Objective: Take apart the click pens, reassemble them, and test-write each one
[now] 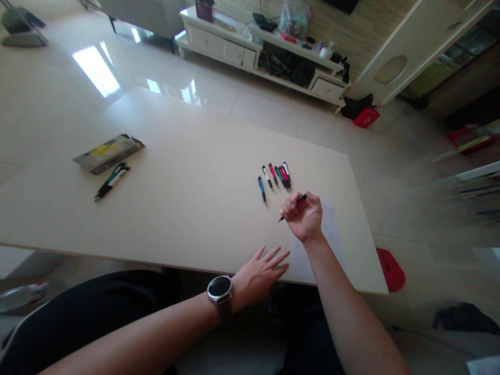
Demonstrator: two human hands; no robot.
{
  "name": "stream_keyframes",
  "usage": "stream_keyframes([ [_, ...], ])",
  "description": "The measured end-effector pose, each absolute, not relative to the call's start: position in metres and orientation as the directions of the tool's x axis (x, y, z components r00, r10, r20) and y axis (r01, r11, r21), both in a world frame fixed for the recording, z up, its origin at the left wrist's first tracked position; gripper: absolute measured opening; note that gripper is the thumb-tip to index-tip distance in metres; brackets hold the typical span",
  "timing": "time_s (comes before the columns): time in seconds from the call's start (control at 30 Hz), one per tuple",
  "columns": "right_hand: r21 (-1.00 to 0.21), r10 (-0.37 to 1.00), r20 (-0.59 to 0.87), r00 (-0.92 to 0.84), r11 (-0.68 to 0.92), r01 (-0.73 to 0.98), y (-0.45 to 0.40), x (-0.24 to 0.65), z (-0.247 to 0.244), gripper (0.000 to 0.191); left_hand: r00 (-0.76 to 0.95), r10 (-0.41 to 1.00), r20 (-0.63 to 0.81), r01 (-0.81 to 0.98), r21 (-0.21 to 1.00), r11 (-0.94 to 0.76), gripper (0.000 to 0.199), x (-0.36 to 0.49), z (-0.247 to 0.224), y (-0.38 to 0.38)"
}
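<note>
My right hand [302, 214] is closed around a pen [301, 198], its dark tip sticking out at the left of the fist. A sheet of paper [331, 229] covered in writing or print lies partly under that hand and forearm. My left hand [261, 273] rests flat at the table's near edge, fingers spread, beside the paper's left side. Just beyond the right hand lie several pens [282, 176] with pink, green and white barrels, plus a blue pen [261, 189] a little apart on the left.
On the left of the pale table [187, 182] lie an opened grey and yellow packet [109, 153] and a few more pens [111, 181]. A white cabinet [219, 47] stands across the floor. Something red [390, 269], perhaps a stool, shows past the table's right end.
</note>
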State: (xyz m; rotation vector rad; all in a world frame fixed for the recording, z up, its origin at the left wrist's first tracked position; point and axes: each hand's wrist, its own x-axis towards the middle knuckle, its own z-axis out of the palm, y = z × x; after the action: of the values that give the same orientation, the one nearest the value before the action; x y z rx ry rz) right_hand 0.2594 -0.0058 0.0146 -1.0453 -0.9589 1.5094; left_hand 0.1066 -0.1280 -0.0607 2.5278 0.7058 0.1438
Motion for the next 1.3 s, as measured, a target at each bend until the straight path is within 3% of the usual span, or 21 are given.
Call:
stream_keyframes([
  [0.27, -0.944, 0.968, -0.251, -0.014, -0.248, -0.219, 0.012, 0.252, -0.006, 0.053, 0.774, 0.632, -0.039, 0.559, 0.512, -0.652, 0.065, 0.055, -0.051, -0.116],
  [0.33, -0.964, 0.959, -0.267, 0.099, -0.266, -0.023, 0.020, 0.257, -0.023, 0.045, 0.721, 0.692, -0.033, 0.611, 0.503, -0.612, 0.065, 0.040, -0.044, -0.103],
  [0.4, -0.917, 0.953, -0.195, 0.232, -0.261, 0.302, 0.029, 0.265, -0.044, 0.047, 0.609, 0.792, -0.039, 0.707, 0.480, -0.520, 0.063, 0.016, -0.037, -0.083],
  [0.47, -0.795, 0.980, -0.060, 0.191, -0.162, 0.584, 0.035, 0.275, -0.064, 0.046, 0.425, 0.901, -0.086, 0.824, 0.449, -0.346, 0.059, -0.021, -0.033, -0.058],
  [0.53, -0.677, 0.991, 0.092, 0.096, -0.008, 0.736, 0.039, 0.282, -0.078, 0.044, 0.166, 0.967, -0.193, 0.913, 0.402, -0.077, 0.055, -0.072, -0.033, -0.034],
  [0.6, -0.631, 0.984, 0.164, 0.065, 0.054, 0.774, 0.039, 0.284, -0.083, 0.047, -0.101, 0.956, -0.277, 0.928, 0.320, 0.191, 0.054, -0.129, -0.039, -0.016],
  [0.73, -0.542, 0.955, 0.295, 0.026, 0.145, 0.828, 0.036, 0.274, -0.079, 0.046, -0.387, 0.880, -0.276, 0.873, 0.197, 0.446, 0.060, -0.219, -0.058, 0.000],
  [0.9, -0.527, 0.941, 0.336, -0.037, 0.221, 0.820, 0.037, 0.258, -0.071, 0.040, -0.385, 0.850, -0.358, 0.867, 0.175, 0.466, 0.061, -0.225, -0.063, 0.006],
  [1.07, -0.584, 0.946, 0.323, 0.018, 0.184, 0.790, 0.034, 0.259, -0.067, 0.036, -0.430, 0.867, -0.251, 0.873, 0.129, 0.470, 0.068, -0.211, -0.065, 0.009],
  [1.2, -0.599, 0.950, 0.311, 0.027, 0.174, 0.782, 0.029, 0.266, -0.060, 0.030, -0.408, 0.846, -0.344, 0.888, 0.067, 0.455, 0.058, -0.216, -0.070, 0.015],
  [1.3, -0.577, 0.964, 0.266, -0.019, 0.175, 0.798, 0.024, 0.270, -0.052, 0.021, -0.381, 0.863, -0.332, 0.906, 0.050, 0.420, 0.046, -0.212, -0.072, 0.019],
])
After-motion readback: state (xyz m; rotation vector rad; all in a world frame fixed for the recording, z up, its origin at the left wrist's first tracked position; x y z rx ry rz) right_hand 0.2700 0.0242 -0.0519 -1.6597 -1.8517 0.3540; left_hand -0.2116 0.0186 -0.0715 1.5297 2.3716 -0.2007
